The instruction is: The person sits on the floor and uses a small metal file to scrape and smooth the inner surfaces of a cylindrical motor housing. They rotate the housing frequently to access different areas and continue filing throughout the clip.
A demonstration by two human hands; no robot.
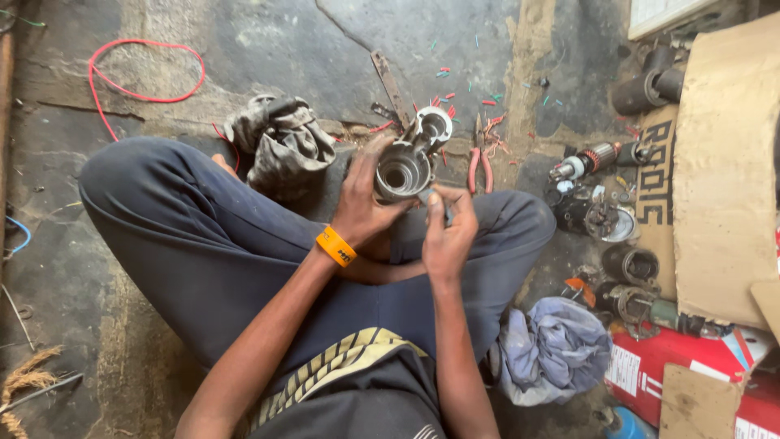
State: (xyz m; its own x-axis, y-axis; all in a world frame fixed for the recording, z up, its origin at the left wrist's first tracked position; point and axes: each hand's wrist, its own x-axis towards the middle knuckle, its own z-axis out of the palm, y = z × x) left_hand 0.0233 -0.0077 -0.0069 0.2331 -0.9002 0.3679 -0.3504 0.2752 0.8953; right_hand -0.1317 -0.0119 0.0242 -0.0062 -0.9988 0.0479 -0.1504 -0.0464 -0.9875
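The round, silver-grey cast-metal motor housing (pixel 409 162), open end facing up with a dark bore inside, sits above the person's crossed legs, between the knees and just in front of the lap. The left hand (pixel 363 199), an orange wristband on its wrist, is wrapped around the housing's near left side, fingers closed firmly on it. The right hand (pixel 449 232) is curled beside the housing's lower right rim, its fingertips pinched on a small grey metal piece (pixel 426 195) that touches or nearly touches the rim; what the piece is cannot be made out. Just beyond lie red-handled pliers (pixel 479 169) on the dirty concrete floor (pixel 268 49), with a crumpled grey rag (pixel 280 142) to the left and a loop of red wire (pixel 146 77) farther off. To the right stand a copper-wound armature (pixel 593 158), other dark motor parts and a blue-grey cloth (pixel 556 345). The housing is supported one-handed in the air, so a slackened grip could drop it; the pinched piece is small and could slip off among the floor scraps.
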